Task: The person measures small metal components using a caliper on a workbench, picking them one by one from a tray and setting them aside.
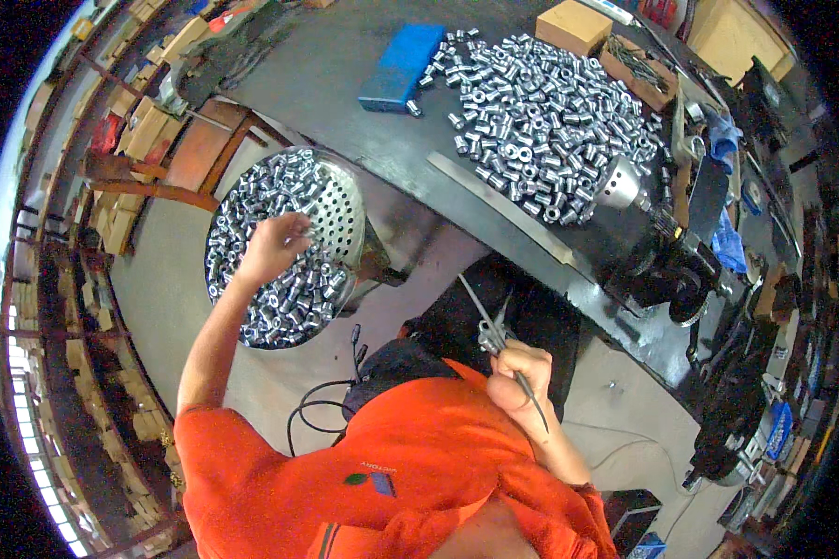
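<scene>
My left hand (278, 248) is over a round perforated metal basin (342, 207), among many small silvery metal bushings (287, 296) heaped in it. Its fingers are slightly bent and apart, and I see nothing between them. In front of my torso, my right hand (520, 373) is closed around a slim pointed file (472, 295). The far end of the file points up and left, and its tapered dark end sticks out below my fist. Small metal parts (490, 336), which look like bushings, are at the file just beyond my fingers; their exact number is unclear.
A dark workbench (391, 154) bears a large pile of bushings (545, 121), a blue box (403, 67), a cardboard box (573, 26) and a flat metal bar (501, 207). A drill-like chuck (622, 186) lies at the pile's right. Brown wooden chair (205, 154) behind the basin; cables (322, 405) below it.
</scene>
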`<state>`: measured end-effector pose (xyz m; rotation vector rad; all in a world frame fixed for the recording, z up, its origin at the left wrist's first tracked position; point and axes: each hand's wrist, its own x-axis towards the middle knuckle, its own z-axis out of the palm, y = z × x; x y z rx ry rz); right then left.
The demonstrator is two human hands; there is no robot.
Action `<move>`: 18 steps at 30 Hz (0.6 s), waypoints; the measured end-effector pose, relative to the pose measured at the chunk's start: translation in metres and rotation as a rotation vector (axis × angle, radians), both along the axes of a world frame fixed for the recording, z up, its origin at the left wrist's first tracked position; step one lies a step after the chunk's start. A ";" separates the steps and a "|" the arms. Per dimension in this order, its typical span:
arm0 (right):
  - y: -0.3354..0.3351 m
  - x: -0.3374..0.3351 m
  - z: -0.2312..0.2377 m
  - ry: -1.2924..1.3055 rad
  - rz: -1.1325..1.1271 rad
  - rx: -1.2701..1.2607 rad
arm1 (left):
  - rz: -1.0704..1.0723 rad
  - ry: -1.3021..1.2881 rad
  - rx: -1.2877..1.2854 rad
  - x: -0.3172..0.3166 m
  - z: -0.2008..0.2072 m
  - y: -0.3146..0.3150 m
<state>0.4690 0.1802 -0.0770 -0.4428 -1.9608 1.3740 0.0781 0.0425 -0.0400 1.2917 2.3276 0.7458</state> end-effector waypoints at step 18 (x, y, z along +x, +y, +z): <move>0.013 0.004 0.018 -0.054 0.009 -0.045 | -0.072 -1.622 0.101 0.195 -0.010 0.078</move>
